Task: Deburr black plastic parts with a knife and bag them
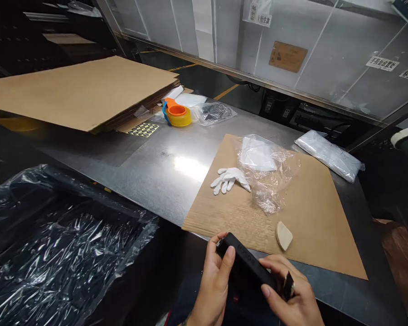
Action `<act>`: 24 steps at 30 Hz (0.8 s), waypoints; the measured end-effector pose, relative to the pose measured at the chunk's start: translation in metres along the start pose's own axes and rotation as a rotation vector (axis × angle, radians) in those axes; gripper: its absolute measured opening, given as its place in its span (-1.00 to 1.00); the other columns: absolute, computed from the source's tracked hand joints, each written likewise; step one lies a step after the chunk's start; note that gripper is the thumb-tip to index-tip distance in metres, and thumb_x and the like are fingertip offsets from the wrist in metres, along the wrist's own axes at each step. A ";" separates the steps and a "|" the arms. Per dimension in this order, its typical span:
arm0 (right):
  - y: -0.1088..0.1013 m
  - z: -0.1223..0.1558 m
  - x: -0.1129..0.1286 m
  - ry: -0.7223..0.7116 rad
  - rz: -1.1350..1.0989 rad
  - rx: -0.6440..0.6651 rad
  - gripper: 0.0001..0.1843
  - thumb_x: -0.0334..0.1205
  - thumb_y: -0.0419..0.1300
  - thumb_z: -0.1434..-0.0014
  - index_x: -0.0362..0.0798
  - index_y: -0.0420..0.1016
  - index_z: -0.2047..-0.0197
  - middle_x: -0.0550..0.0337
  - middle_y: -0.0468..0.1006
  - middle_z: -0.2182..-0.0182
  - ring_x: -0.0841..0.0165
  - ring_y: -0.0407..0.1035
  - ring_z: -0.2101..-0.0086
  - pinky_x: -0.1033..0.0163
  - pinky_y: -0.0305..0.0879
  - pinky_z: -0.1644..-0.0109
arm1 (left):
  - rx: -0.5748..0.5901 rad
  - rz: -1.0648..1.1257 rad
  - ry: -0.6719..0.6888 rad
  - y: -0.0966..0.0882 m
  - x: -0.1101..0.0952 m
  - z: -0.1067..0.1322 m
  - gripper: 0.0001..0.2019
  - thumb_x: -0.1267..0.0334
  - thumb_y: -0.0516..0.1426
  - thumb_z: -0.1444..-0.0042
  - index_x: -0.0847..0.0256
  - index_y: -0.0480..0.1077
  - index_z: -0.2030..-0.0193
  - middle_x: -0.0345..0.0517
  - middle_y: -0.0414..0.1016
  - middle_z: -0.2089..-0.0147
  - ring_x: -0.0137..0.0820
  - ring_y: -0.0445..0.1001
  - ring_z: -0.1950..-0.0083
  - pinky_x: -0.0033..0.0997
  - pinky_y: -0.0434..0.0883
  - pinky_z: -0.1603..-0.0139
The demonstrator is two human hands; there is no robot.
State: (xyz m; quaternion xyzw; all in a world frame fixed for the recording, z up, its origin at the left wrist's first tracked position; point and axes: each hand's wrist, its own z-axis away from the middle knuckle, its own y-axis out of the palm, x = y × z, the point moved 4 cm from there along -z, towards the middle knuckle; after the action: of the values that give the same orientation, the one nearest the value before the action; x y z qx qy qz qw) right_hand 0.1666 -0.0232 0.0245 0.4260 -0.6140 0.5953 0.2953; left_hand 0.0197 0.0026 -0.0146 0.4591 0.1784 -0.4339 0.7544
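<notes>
A black oblong device (246, 259) with a row of raised marks, perhaps buttons, on its upper face is held in front of me, tilted down to the right. My left hand (213, 280) is closed on its left end, thumb on the upper edge. My right hand (294, 290) grips the other end. A small dark flap with a shiny edge (288, 285) shows between the right fingers; whether it belongs to the device I cannot tell. Beyond the hands, a beige wedge-shaped pad (284, 236) and a white glove (230, 180) lie on a flat cardboard sheet (316, 213).
Crumpled clear plastic (270, 192) lies on the cardboard. A tape dispenser (178, 114), a sticker sheet (143, 130) and stacked cardboard (85, 90) are on the metal table (163, 167). Bagged material (329, 155) sits at right; black plastic sheeting (61, 253) fills the lower left.
</notes>
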 end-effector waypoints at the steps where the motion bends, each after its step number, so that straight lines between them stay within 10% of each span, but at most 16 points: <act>1: -0.002 -0.001 0.001 -0.006 0.003 -0.006 -0.68 -0.33 0.19 -0.09 0.08 0.42 0.06 0.16 0.49 0.24 0.39 0.45 0.33 0.42 0.36 0.34 | 0.014 -0.020 0.001 -0.001 0.000 0.000 -0.53 0.05 0.14 -0.09 0.09 0.07 -0.07 -0.10 0.46 0.15 -0.33 0.45 0.15 -0.34 0.34 0.14; 17: -0.007 -0.005 0.008 -0.094 -0.009 0.039 -0.64 -0.38 0.16 -0.06 0.10 0.36 0.06 0.20 0.46 0.30 0.42 0.41 0.38 0.41 0.34 0.36 | 0.025 -0.174 0.132 -0.012 -0.009 0.000 -0.62 0.08 0.18 -0.04 0.18 0.29 0.05 -0.12 0.45 0.21 -0.40 0.39 0.21 -0.46 0.33 0.17; 24: -0.007 -0.001 0.014 -0.059 -0.071 0.135 -0.66 -0.05 0.18 -0.13 0.12 0.34 0.02 0.16 0.44 0.28 0.35 0.39 0.34 0.34 0.33 0.32 | 0.079 -0.031 0.074 -0.004 -0.015 0.001 -0.73 0.15 0.24 0.03 0.16 0.32 0.21 -0.24 0.38 0.36 -0.49 0.32 0.34 -0.53 0.31 0.28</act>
State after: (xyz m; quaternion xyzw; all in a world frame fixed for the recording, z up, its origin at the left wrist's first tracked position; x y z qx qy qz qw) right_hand 0.1662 -0.0236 0.0403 0.4840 -0.5654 0.6115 0.2686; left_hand 0.0077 0.0078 -0.0063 0.5015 0.1960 -0.4351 0.7216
